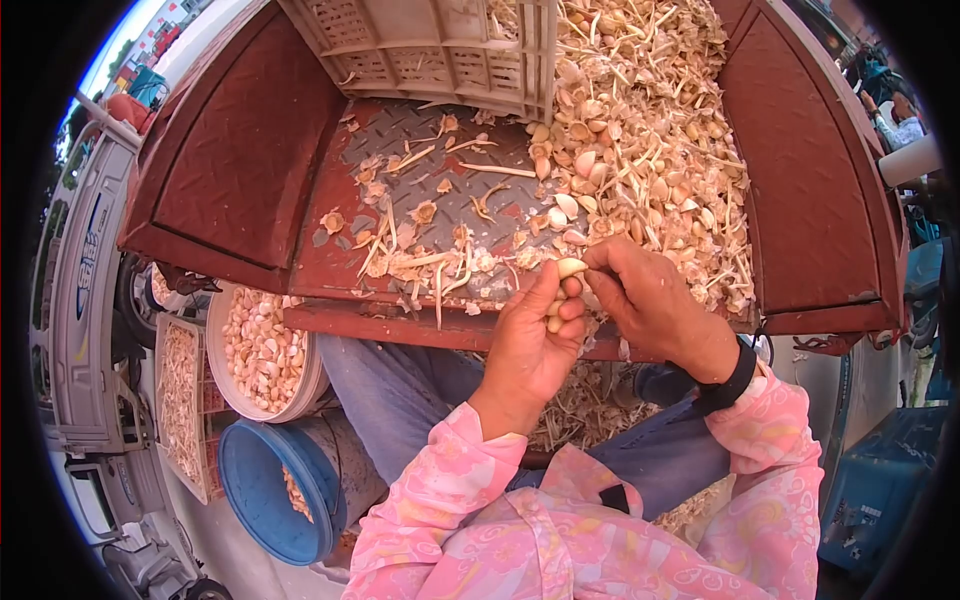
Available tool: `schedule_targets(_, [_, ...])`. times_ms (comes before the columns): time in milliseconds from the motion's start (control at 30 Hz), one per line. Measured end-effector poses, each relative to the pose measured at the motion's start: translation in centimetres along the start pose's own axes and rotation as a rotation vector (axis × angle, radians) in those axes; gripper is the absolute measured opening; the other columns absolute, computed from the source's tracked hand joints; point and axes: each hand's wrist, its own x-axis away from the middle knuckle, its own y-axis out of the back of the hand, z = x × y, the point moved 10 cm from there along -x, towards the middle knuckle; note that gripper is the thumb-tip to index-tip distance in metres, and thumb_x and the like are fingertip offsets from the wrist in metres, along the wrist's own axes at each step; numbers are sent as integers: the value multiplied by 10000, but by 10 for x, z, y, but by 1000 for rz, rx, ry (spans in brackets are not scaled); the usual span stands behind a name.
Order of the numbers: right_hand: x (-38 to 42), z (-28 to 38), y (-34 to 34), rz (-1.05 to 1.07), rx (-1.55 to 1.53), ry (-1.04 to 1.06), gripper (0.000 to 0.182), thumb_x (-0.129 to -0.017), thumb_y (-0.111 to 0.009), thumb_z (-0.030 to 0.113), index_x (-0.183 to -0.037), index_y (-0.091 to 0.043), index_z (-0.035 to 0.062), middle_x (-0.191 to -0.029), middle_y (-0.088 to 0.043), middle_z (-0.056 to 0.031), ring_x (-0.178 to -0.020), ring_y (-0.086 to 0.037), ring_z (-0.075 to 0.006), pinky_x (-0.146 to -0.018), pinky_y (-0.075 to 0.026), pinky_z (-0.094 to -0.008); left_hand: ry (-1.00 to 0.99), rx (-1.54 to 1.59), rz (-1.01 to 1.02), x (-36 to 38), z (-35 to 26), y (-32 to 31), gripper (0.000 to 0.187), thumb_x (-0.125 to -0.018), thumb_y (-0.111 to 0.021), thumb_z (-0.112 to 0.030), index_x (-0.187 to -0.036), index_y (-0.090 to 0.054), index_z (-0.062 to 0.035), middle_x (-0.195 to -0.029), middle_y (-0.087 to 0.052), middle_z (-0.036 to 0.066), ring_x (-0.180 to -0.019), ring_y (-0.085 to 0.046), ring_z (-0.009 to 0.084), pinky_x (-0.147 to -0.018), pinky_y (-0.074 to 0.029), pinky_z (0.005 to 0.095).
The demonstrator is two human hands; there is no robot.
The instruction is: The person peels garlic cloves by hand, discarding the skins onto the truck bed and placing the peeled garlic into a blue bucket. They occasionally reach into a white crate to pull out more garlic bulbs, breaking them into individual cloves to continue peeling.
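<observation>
A pale garlic clove (571,267) is pinched at its left end by the thumb and fingers of my left hand (535,345). More peeled cloves show between that hand's curled fingers. My right hand (655,300), with a black band at the wrist, has its thumb and forefinger closed at the clove's right end. Both hands are above the front edge of the red metal truck bed (400,322). Behind them lies a large heap of garlic cloves, stalks and skins (650,170).
A plastic crate (430,55) stands tilted on the bed. At lower left are a white bucket of cloves (265,350), a blue bucket (270,490) holding some cloves, and a crate of garlic bits (180,400). A teal bin (880,490) stands at right.
</observation>
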Motion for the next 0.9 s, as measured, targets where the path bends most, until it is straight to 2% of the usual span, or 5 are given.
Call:
schedule_targets(133, [4,10,0,65,83,62,138,-776,-556,81,-888,-486,43,-705,-547,-165,-660,-558,-357,-566,-431,-428,-27,-132,3,4,-1,1,221,-928,-496,-209,-985,-536,0,-794,-549,52,-626,-460,78,-488,-375,158])
schedule_targets(367, [7,-20,-6,134,-361,-299,162,-794,-508,150,-726,-482,6,-630,-523,-148,-585,-508,-356,-532,-392,-403,-179,-355,117,16,-6,-21,218,-923,-506,-210,-1002,-554,-12,-805,-571,53,-625,-477,76,-493,-363,153])
schedule_targets(600, [-40,-33,17,5,337,-13,139,-789,-584,157,-785,-531,29,-727,-580,-136,-711,-573,-343,-601,-428,-428,-28,-9,56,7,-31,-11,225,-905,-487,-210,-939,-552,3,-1047,-583,205,-976,-597,308,-669,-586,300])
schedule_targets(667, [-43,-48,1,181,438,-78,156,-755,-607,152,-836,-544,35,-778,-570,-124,-714,-570,-320,-624,-441,-392,-12,47,51,5,-34,-9,230,-910,-487,-220,-910,-547,2,-1044,-583,203,-972,-598,313,-657,-588,306])
schedule_targets(900, [-35,-45,4,159,461,-102,158,-730,-614,163,-818,-548,49,-784,-550,-131,-729,-571,-333,-632,-439,-409,-36,-123,-68,4,-52,12,115,-865,-601,-172,-913,-562,-74,-734,-564,19,-642,-568,116,-481,-463,165])
